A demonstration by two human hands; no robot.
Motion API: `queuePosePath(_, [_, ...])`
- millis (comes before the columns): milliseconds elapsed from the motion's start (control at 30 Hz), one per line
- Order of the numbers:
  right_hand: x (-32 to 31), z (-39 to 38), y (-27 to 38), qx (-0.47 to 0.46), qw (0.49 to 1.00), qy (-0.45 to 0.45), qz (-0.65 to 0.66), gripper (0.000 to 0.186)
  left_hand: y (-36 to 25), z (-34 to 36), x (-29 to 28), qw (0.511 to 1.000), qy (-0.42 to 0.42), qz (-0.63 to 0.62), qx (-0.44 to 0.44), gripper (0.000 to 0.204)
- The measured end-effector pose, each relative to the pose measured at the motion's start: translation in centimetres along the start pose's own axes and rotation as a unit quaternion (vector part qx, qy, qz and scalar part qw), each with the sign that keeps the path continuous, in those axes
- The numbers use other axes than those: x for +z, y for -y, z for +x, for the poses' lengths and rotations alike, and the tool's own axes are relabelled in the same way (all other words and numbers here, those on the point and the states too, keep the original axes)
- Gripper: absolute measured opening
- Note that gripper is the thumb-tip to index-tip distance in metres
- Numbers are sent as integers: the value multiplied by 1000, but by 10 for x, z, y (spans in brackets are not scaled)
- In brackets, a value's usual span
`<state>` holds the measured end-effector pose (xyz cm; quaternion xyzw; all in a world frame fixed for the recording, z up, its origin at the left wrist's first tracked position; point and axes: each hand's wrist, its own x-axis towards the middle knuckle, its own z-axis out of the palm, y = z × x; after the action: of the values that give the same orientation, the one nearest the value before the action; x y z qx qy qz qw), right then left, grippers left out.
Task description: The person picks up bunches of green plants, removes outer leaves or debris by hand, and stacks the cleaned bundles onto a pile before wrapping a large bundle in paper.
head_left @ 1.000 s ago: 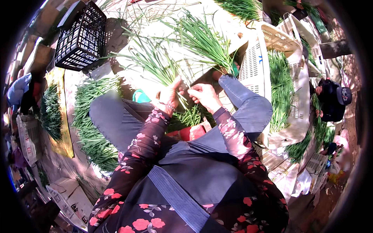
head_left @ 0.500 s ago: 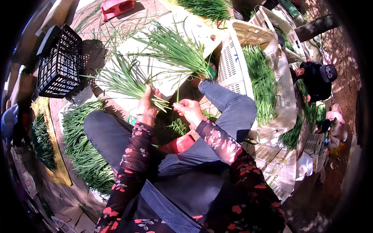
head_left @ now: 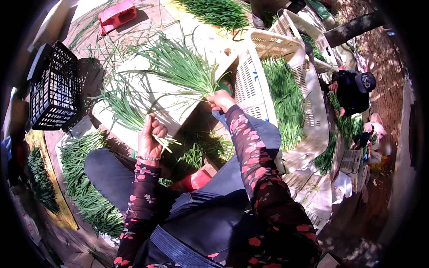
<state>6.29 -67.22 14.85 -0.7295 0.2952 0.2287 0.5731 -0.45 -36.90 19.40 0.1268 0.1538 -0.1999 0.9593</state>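
Gripping a small bunch of long green leaves (head_left: 123, 106), the left hand (head_left: 151, 137) is closed around its pale stems, with the cut ends poking out below the fingers toward the right and the leaf tips spread up and to the left. A beaded bracelet (head_left: 149, 158) circles that wrist. The right hand (head_left: 220, 101) has its fingers bent inward at the stem ends of a larger bunch (head_left: 178, 64); whether it pinches any strands there, I cannot tell. That larger bunch lies on a white sheet (head_left: 178, 117) ahead of the person, its tips fanned to the upper left, and a few loose stalks stretch between the two bunches. Between the person's bent legs sit a red object (head_left: 196, 179), partly hidden, and more greens (head_left: 194, 155) in shadow. Just beside the right knee stands a cream plastic basket (head_left: 247, 91) with greens (head_left: 283, 105) laid in it. To the left, a thick row of greens (head_left: 89, 185) runs next to the left knee, with a black crate (head_left: 56, 89) beyond it and a yellow mat (head_left: 67, 214) farther out. A pink container (head_left: 117, 17) rests near the top, and at far right a co-worker (head_left: 351, 94) wears a dark cap (head_left: 365, 82).
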Motion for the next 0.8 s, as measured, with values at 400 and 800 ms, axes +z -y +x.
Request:
queuePosePath(400, [43,-22,-1,54,959,179,212,44,8,-34,2,996,-75,27,24,32])
queuePosePath(800, [86,-69,-17,-324,882,-159,-303,20,10,-17,-12,983,-137,94,74,13])
